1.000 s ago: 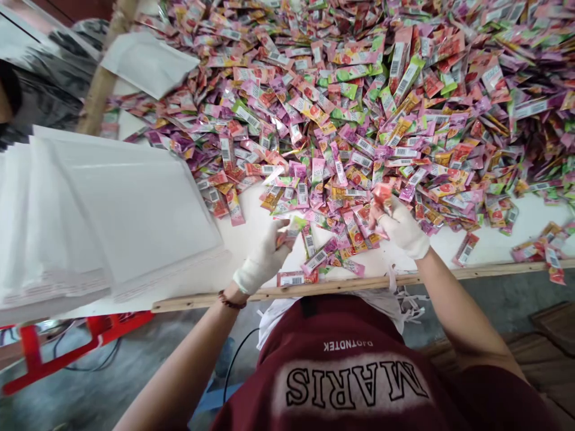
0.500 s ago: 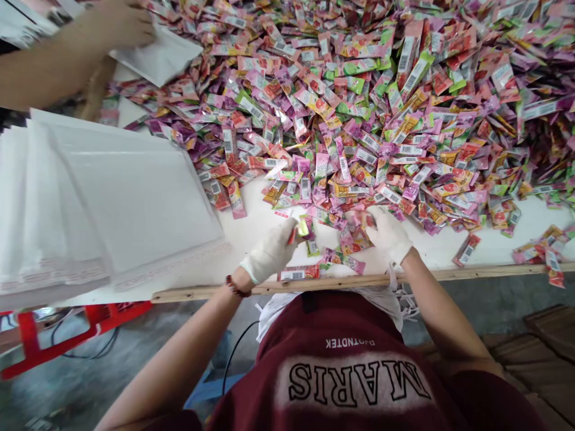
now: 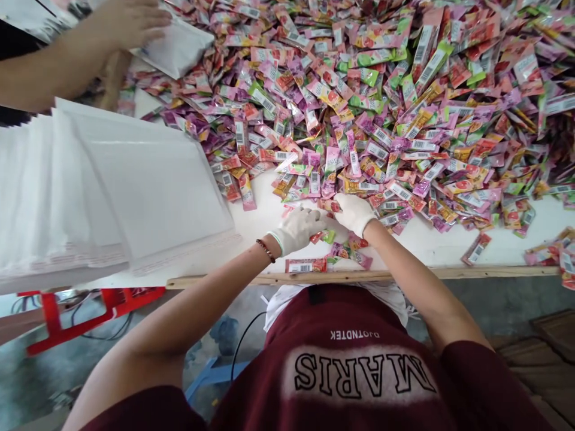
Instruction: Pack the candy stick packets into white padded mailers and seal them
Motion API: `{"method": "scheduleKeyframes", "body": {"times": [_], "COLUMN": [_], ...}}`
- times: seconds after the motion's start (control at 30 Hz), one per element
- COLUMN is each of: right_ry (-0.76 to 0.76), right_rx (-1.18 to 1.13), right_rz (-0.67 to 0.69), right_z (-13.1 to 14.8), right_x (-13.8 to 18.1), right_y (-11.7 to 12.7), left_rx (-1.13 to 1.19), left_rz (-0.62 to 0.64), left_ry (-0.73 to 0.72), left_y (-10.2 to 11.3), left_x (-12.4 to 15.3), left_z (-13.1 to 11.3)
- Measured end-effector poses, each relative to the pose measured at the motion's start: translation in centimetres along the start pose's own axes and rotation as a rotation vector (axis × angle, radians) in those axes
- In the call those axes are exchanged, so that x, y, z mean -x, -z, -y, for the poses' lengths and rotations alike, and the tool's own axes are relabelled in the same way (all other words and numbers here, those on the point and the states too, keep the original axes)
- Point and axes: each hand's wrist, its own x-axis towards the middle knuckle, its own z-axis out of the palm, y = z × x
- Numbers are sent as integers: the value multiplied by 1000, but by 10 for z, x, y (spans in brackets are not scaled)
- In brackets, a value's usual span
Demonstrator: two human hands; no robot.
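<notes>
A huge heap of small colourful sachets (image 3: 381, 90) covers the white table (image 3: 422, 239). My left hand (image 3: 296, 229), in a white glove, is closed around a small bunch of sachets (image 3: 320, 236) near the table's front edge. My right hand (image 3: 356, 213), also gloved, sits right beside it, fingers pinched on a red sachet (image 3: 331, 205) at the heap's near edge. Loose sachets lie under and in front of both hands, one red sachet (image 3: 306, 265) flat by the wooden edge strip.
A stack of white padded envelopes (image 3: 117, 185) lies on the table's left. Another person's hand (image 3: 130, 24) at top left holds a white envelope (image 3: 179, 48). A wooden strip (image 3: 449, 273) rims the table front. A red frame (image 3: 90, 311) stands below left.
Both my hands moved closer together and slightly left toward the heap's edge. The other person's arm came in at top left and took hold of the white envelope.
</notes>
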Motion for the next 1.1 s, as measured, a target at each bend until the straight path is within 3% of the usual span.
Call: {"method": "scheduleKeyframes", "body": {"times": [0.1, 0.17, 0.27, 0.37, 0.43, 0.57, 0.63, 0.8, 0.93, 1.1], "right_ry": [143, 206, 204, 134, 97, 80, 128, 455, 410, 183], "right_rx": [-96, -191, -382, -520, -439, -45, 4, -112, -48, 147], "right_rz": [-121, -175, -99, 32, 87, 74, 85, 60, -1, -9], "right_z": [-16, -29, -43, -43, -37, -24, -26, -54, -73, -70], "right_x": [20, 42, 81, 111, 120, 122, 123, 139, 143, 122], "right_y": [9, 16, 17, 2, -15, -44, -48, -31, -23, -27], "left_rx": [62, 181, 382, 484, 473, 394, 350, 415, 518, 479], "left_rz": [-57, -69, -67, -9, 74, 152, 123, -54, -183, -15], "left_ry": [38, 142, 301, 357, 396, 365, 327, 368, 432, 431], "left_y": [10, 13, 7, -9, -19, -21, -14, -4, -14, -17], "left_x": [17, 36, 64, 78, 77, 70, 73, 88, 71, 19], "left_z": [4, 4, -4, -19, -29, -37, -36, -37, -57, -85]}}
